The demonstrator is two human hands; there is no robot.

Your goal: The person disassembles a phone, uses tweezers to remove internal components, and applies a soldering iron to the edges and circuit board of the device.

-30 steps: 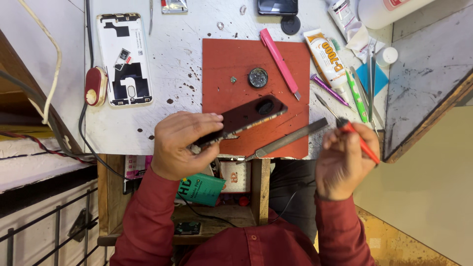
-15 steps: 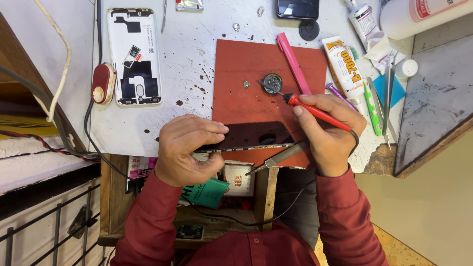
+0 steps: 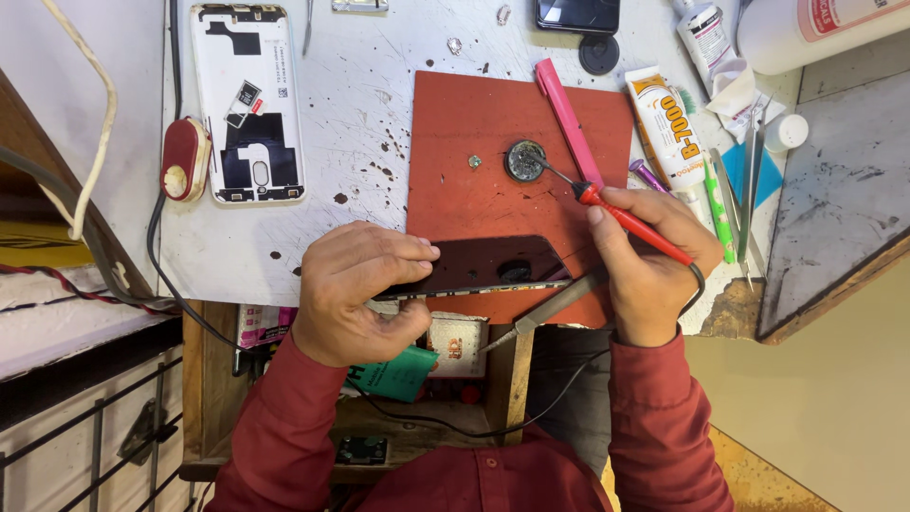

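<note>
My left hand [image 3: 365, 289] grips the dark phone [image 3: 493, 265] by its edge, tilted up at the near edge of the red mat [image 3: 464, 142], which lies at the front of the table [image 3: 360, 114]. My right hand [image 3: 654, 261] is closed around a red screwdriver [image 3: 630, 220], its tip touching a small round metal part [image 3: 524, 160] on the mat (a pink tool [image 3: 567, 118] lies just beside it). A phone back cover [image 3: 248, 100] rests toward the table's left side.

phone [image 3: 493, 265] left end: under left hand [image 3: 365, 289] | bottle [image 3: 815, 28]: cut off
</note>
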